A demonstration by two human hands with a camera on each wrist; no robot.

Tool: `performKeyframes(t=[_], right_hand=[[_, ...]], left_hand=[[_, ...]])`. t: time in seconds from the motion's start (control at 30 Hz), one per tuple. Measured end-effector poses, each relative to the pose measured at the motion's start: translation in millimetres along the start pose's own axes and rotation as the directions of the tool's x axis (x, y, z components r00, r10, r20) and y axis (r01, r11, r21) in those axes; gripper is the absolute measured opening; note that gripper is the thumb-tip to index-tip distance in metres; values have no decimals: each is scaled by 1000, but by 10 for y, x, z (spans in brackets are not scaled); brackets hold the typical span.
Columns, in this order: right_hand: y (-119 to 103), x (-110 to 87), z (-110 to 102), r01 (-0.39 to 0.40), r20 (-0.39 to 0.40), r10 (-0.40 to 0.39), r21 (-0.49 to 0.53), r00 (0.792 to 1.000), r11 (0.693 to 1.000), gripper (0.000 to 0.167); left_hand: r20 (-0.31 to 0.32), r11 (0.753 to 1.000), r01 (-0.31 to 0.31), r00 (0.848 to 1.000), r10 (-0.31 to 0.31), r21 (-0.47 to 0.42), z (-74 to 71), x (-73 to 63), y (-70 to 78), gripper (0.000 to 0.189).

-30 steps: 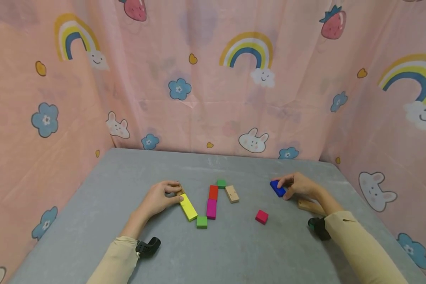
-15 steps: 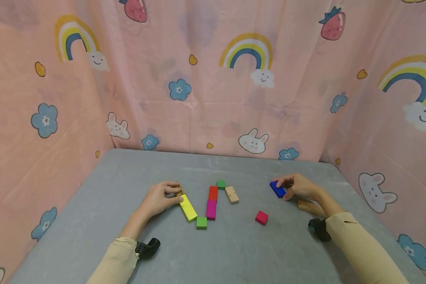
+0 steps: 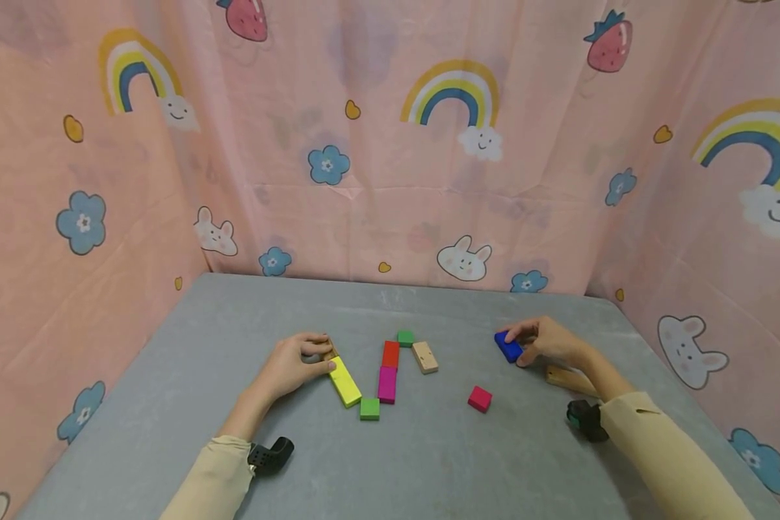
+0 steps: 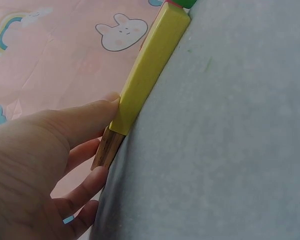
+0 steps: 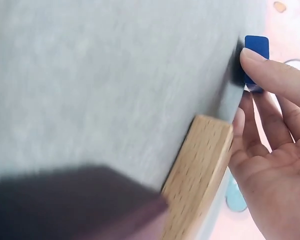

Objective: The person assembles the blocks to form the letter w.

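Observation:
At the left, my left hand [image 3: 292,367] bends round the far end of a slanting row. Its thumb presses the side of a long yellow block [image 3: 345,381]; other fingertips touch a brown wooden block [image 4: 108,148] that lines up end to end with it. My right hand [image 3: 549,341] pinches a blue block [image 3: 509,347] between thumb and fingers, on the far right of the table. In the right wrist view, the thumb lies across that blue block's face. A long wooden block [image 5: 200,167] lies beside the right wrist, partly under it in the head view.
A light green block [image 3: 369,409] sits at the yellow one's near end. Magenta [image 3: 386,385] and red [image 3: 391,354] blocks form a line, with a darker green block [image 3: 405,338] and a pale wooden block [image 3: 425,357] at its top. A crimson block [image 3: 479,399] lies apart.
Almost nothing differs. Both hands keep their places on the blocks; the right forearm has shifted very slightly to the right.

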State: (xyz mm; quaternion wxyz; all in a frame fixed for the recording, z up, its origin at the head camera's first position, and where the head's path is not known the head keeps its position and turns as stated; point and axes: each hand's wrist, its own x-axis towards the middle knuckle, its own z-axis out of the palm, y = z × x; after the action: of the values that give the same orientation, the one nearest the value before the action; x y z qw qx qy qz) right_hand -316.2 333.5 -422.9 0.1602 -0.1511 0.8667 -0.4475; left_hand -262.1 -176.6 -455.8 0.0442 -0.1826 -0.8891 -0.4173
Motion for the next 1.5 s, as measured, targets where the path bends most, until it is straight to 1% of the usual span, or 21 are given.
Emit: performKeyframes(t=[0.13, 0.2, 0.27, 0.37, 0.47, 0.5, 0.6, 0.7, 0.8, 0.93, 0.97, 1.1, 1.17, 1.23, 1.4, 1.5], right_hand=[[-46, 24, 81, 27, -16, -27, 9, 1000, 1000, 33], [-92, 33, 133, 38, -27, -37, 34, 999, 999, 33], [-155, 24, 197, 41, -44, -39, 47, 998, 998, 34], [-285, -13, 323, 43, -84, -36, 73, 996, 996, 33], [-414, -58, 473, 86, -107, -77, 83, 991, 993, 30], [-454, -76, 526, 104, -110, -93, 98, 990, 990, 29], [-560, -146, 652, 157, -96, -145, 135, 985, 978, 28], [-639, -216, 757, 177, -96, -162, 172, 982, 969, 29], [-684, -250, 842, 184, -94, -170, 167, 981, 969, 29], [-698, -279, 952, 174, -105, -158, 166, 982, 971, 28], [-696, -289, 982, 175, -110, -157, 176, 981, 969, 29], [-675, -346, 1099, 182, -112, -158, 253, 981, 950, 31], [-661, -370, 1153, 162, -107, -136, 289, 985, 944, 32], [-655, -388, 1198, 137, -110, -108, 303, 988, 943, 33], [-676, -359, 1289, 106, -137, -74, 243, 988, 964, 32], [-682, -316, 1329, 78, -137, -50, 206, 989, 975, 31]], left_hand=[[0, 1000, -7, 1000, 7, 3, -9, -5, -27, 43], [-3, 1000, -10, 1000, 10, 7, -11, -4, -37, 43], [-6, 1000, -14, 1000, 14, 12, -15, -5, -36, 43], [-6, 1000, -5, 1000, 5, 27, -10, -3, -31, 42], [-5, 999, 4, 1000, -3, 37, -4, 7, -25, 42], [-4, 999, 12, 1000, -12, 38, -3, 12, -21, 42], [-6, 1000, 9, 1000, -9, 28, 18, 22, -18, 42], [-8, 1000, 6, 1000, -6, 22, 23, 30, -19, 42], [-18, 1000, -4, 1000, 5, 15, 17, 27, -34, 42], [-22, 1000, -13, 1000, 13, 24, 4, 13, -42, 42], [-19, 1000, -7, 1000, 7, 25, 4, 10, -40, 42], [-8, 999, -3, 1000, 4, 45, -5, 11, -5, 42], [-4, 999, 1, 1000, -1, 51, -2, 14, 9, 42], [1, 999, 5, 1000, -5, 51, 4, 16, 19, 42], [0, 1000, 8, 1000, -8, 28, 20, 18, -2, 42], [-9, 1000, -6, 1000, 6, 28, 14, 11, -26, 42]])
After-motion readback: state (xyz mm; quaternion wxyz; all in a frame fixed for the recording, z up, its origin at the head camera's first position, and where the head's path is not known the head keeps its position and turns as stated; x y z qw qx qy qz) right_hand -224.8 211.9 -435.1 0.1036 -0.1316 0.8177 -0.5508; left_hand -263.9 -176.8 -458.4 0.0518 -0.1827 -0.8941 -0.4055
